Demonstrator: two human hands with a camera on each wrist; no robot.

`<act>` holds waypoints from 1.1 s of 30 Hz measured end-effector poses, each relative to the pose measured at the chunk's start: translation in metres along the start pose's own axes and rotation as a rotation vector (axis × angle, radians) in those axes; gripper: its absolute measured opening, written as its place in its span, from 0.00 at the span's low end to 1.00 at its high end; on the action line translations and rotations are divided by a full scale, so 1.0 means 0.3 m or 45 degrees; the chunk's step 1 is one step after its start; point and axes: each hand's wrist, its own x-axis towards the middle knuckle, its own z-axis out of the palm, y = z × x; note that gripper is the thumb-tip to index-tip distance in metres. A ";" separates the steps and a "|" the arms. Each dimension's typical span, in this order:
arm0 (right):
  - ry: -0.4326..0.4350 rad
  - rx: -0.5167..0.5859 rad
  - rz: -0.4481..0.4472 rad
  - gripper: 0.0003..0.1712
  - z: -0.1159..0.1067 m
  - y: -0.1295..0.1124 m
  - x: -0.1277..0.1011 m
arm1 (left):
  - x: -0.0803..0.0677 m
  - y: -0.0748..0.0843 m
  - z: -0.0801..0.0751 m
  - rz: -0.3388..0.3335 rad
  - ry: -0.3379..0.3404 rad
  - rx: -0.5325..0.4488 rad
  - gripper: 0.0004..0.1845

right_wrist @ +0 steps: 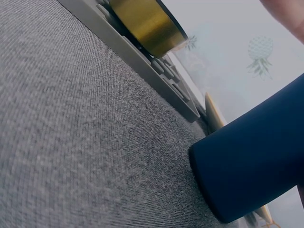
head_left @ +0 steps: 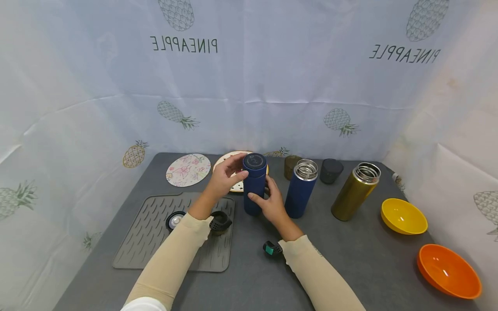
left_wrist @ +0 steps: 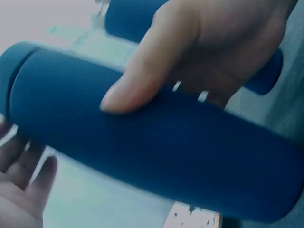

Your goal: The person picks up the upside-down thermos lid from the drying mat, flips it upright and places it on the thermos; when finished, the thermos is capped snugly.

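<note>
2 hands [head_left: 249, 190] grip 1 matte blue cylindrical flask [head_left: 254, 183], fingers curled, seemingly upright.

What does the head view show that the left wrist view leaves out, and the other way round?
Only the head view shows the layout: the open blue flask, the gold flask, the yellow bowl, the orange bowl, the grey ridged mat and two round coasters behind it. Only the left wrist view shows, close up and blurred, a thumb pressed on the flask's side. Both show the capped blue flask with the left hand near its cap and the right hand lower on its body.
</note>
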 end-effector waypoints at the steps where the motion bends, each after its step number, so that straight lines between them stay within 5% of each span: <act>1: -0.002 0.003 -0.002 0.39 0.001 0.003 0.000 | 0.001 0.009 0.012 -0.023 -0.012 0.006 0.30; 7: 0.015 0.002 -0.023 0.41 0.012 0.107 0.010 | 0.016 0.033 0.081 -0.238 0.012 0.034 0.44; 10: 0.025 -0.009 -0.034 0.41 0.014 0.136 0.012 | 0.023 0.033 0.100 -0.259 0.048 0.051 0.44; 17: 0.018 -0.001 -0.015 0.42 0.012 0.138 0.017 | 0.016 0.031 0.082 -0.188 0.138 0.108 0.42; 25: 0.035 0.017 0.009 0.42 0.013 0.126 0.025 | -0.007 0.040 0.045 0.035 0.225 0.168 0.34; 33: 0.043 0.009 -0.024 0.41 0.018 0.135 0.018 | -0.019 0.055 0.061 -0.016 0.163 0.168 0.36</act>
